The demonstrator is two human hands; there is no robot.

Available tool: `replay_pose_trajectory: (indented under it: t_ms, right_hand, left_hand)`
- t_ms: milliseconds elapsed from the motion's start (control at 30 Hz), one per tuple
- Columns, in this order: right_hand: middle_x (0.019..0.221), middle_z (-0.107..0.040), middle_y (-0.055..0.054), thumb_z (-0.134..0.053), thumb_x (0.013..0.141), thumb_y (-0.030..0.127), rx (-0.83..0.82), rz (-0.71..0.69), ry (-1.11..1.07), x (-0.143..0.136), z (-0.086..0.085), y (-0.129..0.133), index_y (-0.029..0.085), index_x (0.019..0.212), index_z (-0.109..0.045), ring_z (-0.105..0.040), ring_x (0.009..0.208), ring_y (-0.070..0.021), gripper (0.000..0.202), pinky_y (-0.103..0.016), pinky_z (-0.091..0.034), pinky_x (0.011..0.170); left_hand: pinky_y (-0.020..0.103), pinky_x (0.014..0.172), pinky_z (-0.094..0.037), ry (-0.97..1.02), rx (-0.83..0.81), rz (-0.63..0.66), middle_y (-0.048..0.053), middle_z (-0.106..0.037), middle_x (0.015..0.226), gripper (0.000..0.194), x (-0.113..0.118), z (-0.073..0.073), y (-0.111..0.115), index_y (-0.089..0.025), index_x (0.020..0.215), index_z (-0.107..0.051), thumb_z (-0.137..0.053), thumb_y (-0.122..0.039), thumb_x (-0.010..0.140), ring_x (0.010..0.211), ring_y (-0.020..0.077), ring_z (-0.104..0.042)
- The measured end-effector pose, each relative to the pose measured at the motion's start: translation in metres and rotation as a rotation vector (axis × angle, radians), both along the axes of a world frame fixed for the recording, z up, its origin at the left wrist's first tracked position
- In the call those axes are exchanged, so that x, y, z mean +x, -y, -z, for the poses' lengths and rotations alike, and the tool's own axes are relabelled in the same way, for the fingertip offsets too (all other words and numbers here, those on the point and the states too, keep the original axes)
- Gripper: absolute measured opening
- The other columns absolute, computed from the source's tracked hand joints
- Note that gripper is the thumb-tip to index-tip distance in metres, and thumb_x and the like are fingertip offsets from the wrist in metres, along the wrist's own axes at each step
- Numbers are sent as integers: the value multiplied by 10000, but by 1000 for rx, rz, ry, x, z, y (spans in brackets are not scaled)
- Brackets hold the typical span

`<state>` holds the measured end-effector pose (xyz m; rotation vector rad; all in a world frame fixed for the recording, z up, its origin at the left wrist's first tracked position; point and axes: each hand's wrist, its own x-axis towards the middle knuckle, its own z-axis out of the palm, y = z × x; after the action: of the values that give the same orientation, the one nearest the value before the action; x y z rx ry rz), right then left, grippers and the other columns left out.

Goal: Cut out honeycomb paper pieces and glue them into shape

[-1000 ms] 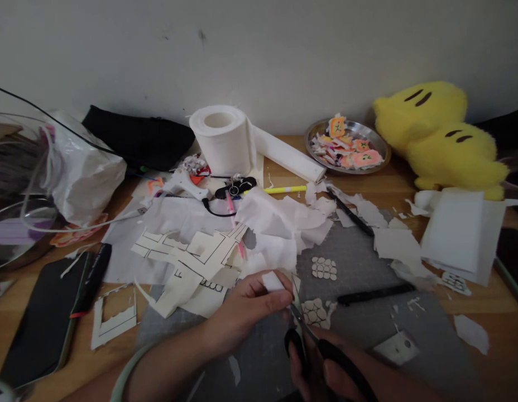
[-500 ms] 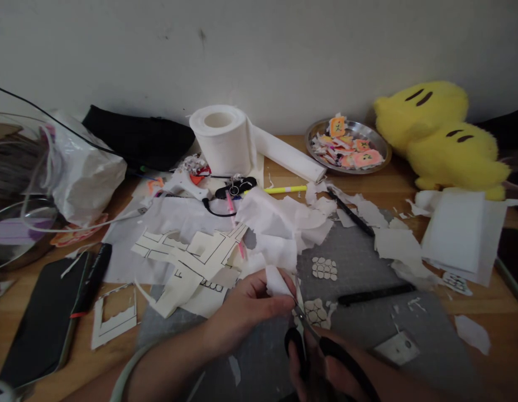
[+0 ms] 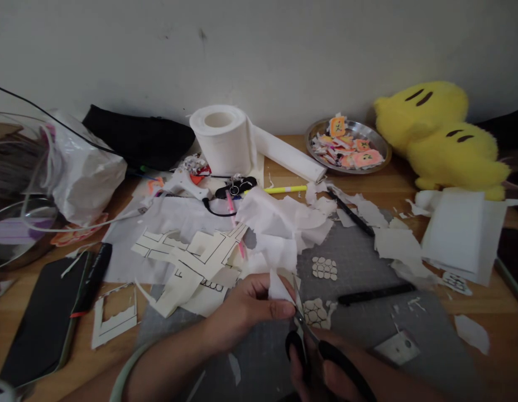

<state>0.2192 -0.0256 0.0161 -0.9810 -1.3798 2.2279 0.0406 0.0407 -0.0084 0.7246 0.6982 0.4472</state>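
Observation:
A small white piece of paper [image 3: 279, 287] is pinched between the thumb and fingers of my left hand [image 3: 250, 301]. My right hand [image 3: 321, 377] grips black-handled scissors [image 3: 303, 324], with the blades at the paper's right edge beside my left fingertips. Just right of the blades, a cutout with a drawn cobblestone pattern [image 3: 316, 314] lies on the grey cutting mat [image 3: 263, 357]. A second cobblestone cutout [image 3: 325, 268] rests farther back. Cut cream paper with black lines [image 3: 192, 262] is heaped left of my hands.
Black pens [image 3: 376, 294], torn white paper [image 3: 284, 220] and scraps surround the mat. A tissue roll [image 3: 221, 139], a glue gun [image 3: 186, 184] and a metal bowl of orange-and-white pieces [image 3: 346, 145] stand behind. Yellow plush toys [image 3: 443, 134] sit right; a phone [image 3: 43, 318] lies left.
The scissor blades have opened wider, and one blade tip now points up beside my left fingers. The paper in my left hand has shifted slightly.

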Motion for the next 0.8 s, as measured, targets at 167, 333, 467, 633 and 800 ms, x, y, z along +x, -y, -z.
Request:
replay_pose_trajectory:
  t_ms: [167,333,467,633,800]
  right_hand:
    - [724,-486,-24,-391,705,811,-77,51,85,-2,-6,-2,165,815,-460,-426,636,-121,658,-243,-363,600]
    - [663,-456,6,-462,697,780,-176,88,94,-8,-4,-4,176,749,-439,-407,596,-106,607,-241,-352,582]
    - [632,-433,21,-443,696,794,-192,118,72,-9,-2,-2,179,744,-420,-392,575,-94,617,-225,-338,555]
    - [625,-428,26,-465,638,827,-223,131,56,-8,-1,-2,175,734,-436,-386,558,-88,660,-222,-327,539]
    - [628,-434,20,-457,663,814,-235,133,67,-8,-1,-2,169,772,-454,-399,567,-95,655,-227,-335,551]
  left_hand:
    - [229,604,-321,0,-9,-14,-6,-580,650,243,0,0,-1,-134,696,-664,-780,-339,633,617,110,-482]
    - [220,612,-335,3,-68,-50,-5,-599,660,235,1,1,0,-137,712,-668,-793,-313,617,618,106,-500]
    - [214,601,-344,-10,-66,-84,-9,-589,643,239,2,1,1,-142,715,-660,-792,-317,621,601,98,-492]
    - [224,607,-359,32,1,-108,5,-577,667,282,2,1,-1,-133,750,-665,-758,-385,666,618,107,-493]
    - [231,603,-348,23,21,-138,-6,-553,641,293,3,1,-1,-138,721,-653,-750,-410,674,610,109,-477]
